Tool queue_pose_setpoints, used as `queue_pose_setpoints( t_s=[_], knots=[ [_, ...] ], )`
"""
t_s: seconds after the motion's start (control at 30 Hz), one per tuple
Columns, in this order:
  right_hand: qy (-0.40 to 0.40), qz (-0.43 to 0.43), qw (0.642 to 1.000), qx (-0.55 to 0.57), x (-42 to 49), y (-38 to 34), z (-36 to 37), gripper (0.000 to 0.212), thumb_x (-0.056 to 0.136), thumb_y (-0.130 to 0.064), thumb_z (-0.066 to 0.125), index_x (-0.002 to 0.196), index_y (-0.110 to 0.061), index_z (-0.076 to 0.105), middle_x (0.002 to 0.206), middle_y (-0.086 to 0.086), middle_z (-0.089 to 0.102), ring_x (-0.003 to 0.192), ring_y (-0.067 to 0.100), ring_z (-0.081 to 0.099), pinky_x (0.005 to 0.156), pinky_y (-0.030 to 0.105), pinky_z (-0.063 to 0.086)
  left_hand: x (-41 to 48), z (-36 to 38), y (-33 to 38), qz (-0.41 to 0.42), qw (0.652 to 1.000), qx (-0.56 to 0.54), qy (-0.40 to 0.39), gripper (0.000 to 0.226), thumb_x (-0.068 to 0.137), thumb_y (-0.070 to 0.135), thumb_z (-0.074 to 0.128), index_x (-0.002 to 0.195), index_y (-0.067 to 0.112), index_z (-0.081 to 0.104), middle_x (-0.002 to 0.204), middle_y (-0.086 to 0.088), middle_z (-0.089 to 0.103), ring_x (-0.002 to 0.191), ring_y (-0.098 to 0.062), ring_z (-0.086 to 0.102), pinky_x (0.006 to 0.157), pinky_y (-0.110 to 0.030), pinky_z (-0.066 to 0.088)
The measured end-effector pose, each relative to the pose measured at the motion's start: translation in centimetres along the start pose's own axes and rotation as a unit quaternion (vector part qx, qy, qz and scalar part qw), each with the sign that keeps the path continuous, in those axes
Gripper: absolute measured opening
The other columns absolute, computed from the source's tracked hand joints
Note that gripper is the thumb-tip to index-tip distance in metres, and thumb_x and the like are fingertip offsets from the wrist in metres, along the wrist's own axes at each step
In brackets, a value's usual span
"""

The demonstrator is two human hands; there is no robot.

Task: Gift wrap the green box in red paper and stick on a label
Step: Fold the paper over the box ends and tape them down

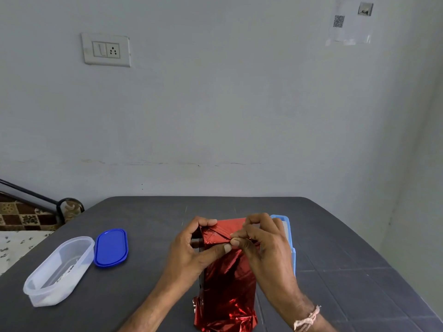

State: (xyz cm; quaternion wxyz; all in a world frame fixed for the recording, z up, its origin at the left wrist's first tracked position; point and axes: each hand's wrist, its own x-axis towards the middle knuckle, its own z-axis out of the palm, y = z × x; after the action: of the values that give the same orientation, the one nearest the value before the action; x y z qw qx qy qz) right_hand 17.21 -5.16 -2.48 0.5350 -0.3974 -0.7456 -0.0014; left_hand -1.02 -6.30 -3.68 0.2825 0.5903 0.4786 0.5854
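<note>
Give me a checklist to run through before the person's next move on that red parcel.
1. Red foil paper covers the facing side: ok.
2. Top flaps secured: not ok; left hand and right hand pinch the fold shut.
3. Bottom end closed: cannot tell; it is crumpled at the frame edge.
4. Tape within reach: cannot tell; the light blue item beyond the right hand is mostly hidden.
5. Label ready: cannot tell; the clear container, beside its blue lid, holds something indistinct.
</note>
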Motion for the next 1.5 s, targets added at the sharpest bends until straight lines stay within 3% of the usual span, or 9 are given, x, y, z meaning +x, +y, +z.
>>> queue_pose_setpoints(
  t_s=[0.2, 0.3, 0.4, 0.5, 0.77, 1.03, 1.23, 1.33, 1.5],
  knots=[
    [0.006, 0.022, 0.999, 0.026, 0.2, 0.2, 0.8, 0.020, 0.085, -0.005, 0.081, 0.081, -0.023, 0.076, 0.090, -0.020, 0.054, 0.087, -0.003, 0.059, 0.065, 0.005, 0.043, -0.4, 0.0, 0.0, 0.046, 0.997, 0.058, 0.027, 0.053, 0.065, 0.054, 0.091, 0.109, 0.036, 0.067, 0.108, 0.016, 0.072, 0.100, -0.003, 0.069, 0.082, -0.015, 0.052],
    [0.005, 0.024, 0.997, 0.066, 0.5, 0.6, 1.2, 0.019, 0.087, -0.003, 0.079, 0.083, -0.021, 0.076, 0.084, -0.015, 0.060, 0.080, 0.006, 0.064, 0.064, 0.011, 0.047, -0.8, -0.4, 0.1, 0.089, 0.988, 0.120, 0.044, 0.051, 0.075, 0.078, 0.069, 0.109, 0.039, 0.065, 0.111, 0.019, 0.068, 0.105, -0.005, 0.067, 0.085, -0.019, 0.051],
    [-0.013, 0.037, 0.993, 0.107, 1.0, 1.2, 1.4, 0.013, 0.093, -0.019, 0.075, 0.082, -0.024, 0.072, 0.083, -0.014, 0.061, 0.077, 0.011, 0.064, 0.061, 0.021, 0.050, -0.9, -1.4, 0.5, 0.121, 0.979, 0.156, 0.058, 0.047, 0.089, 0.077, 0.048, 0.097, 0.036, 0.068, 0.092, 0.014, 0.065, 0.086, -0.010, 0.066, 0.068, -0.015, 0.047],
    [-0.030, 0.059, 0.992, 0.111, 1.7, 1.3, 1.6, 0.031, 0.096, -0.046, 0.066, 0.073, -0.026, 0.063, 0.077, -0.011, 0.058, 0.072, 0.013, 0.061, 0.060, 0.024, 0.048, 0.2, -2.4, 1.1, 0.124, 0.969, 0.206, 0.059, 0.058, 0.096, 0.071, 0.038, 0.088, 0.027, 0.074, 0.073, 0.007, 0.056, 0.065, -0.012, 0.057, 0.056, -0.014, 0.037],
    [-0.079, 0.169, 0.975, 0.120, 4.2, 0.7, 1.8, 0.041, 0.084, -0.051, 0.078, 0.065, -0.019, 0.061, 0.065, -0.002, 0.066, 0.060, 0.008, 0.059, 0.059, 0.027, 0.051, 4.6, -4.4, 3.2, -0.053, 0.986, 0.084, -0.131, 0.017, 0.082, 0.032, 0.084, 0.081, 0.016, 0.079, 0.073, -0.007, 0.071, 0.063, -0.014, 0.063, 0.059, -0.029, 0.055],
    [-0.108, 0.235, 0.954, 0.153, 4.6, 1.4, 1.7, 0.023, 0.082, -0.031, 0.084, 0.071, -0.018, 0.069, 0.072, -0.003, 0.073, 0.063, 0.004, 0.064, 0.059, 0.017, 0.051, 5.3, -3.7, 2.7, -0.128, 0.976, 0.056, -0.168, 0.032, 0.074, 0.040, 0.088, 0.104, 0.034, 0.077, 0.111, 0.002, 0.070, 0.083, -0.012, 0.064, 0.072, -0.028, 0.056],
    [-0.122, 0.282, 0.928, 0.210, 5.1, 1.8, 2.0, 0.014, 0.082, -0.024, 0.085, 0.076, -0.017, 0.075, 0.078, -0.001, 0.077, 0.079, 0.016, 0.074, 0.076, 0.030, 0.063, 4.6, -2.5, 2.4, -0.154, 0.972, 0.006, -0.176, 0.043, 0.075, 0.047, 0.087, 0.115, 0.044, 0.070, 0.113, -0.001, 0.077, 0.108, -0.023, 0.072, 0.101, -0.046, 0.055],
    [-0.119, 0.305, 0.914, 0.240, 5.4, 2.2, 2.3, 0.008, 0.084, -0.019, 0.083, 0.079, -0.016, 0.077, 0.079, 0.001, 0.078, 0.079, 0.018, 0.076, 0.080, 0.035, 0.064, 4.2, -1.8, 2.2, -0.160, 0.976, -0.030, -0.147, 0.039, 0.078, 0.041, 0.086, 0.113, 0.040, 0.071, 0.114, 0.005, 0.077, 0.105, -0.016, 0.074, 0.098, -0.041, 0.057],
    [-0.114, 0.317, 0.900, 0.276, 5.5, 2.1, 3.0, 0.004, 0.085, -0.012, 0.080, 0.082, -0.014, 0.079, 0.079, 0.006, 0.078, 0.082, 0.027, 0.077, 0.081, 0.037, 0.064, 3.8, -0.5, 2.3, -0.165, 0.982, -0.079, -0.052, 0.030, 0.079, 0.030, 0.085, 0.107, 0.029, 0.073, 0.100, 0.008, 0.079, 0.086, -0.009, 0.076, 0.070, -0.020, 0.056]
  ],
)
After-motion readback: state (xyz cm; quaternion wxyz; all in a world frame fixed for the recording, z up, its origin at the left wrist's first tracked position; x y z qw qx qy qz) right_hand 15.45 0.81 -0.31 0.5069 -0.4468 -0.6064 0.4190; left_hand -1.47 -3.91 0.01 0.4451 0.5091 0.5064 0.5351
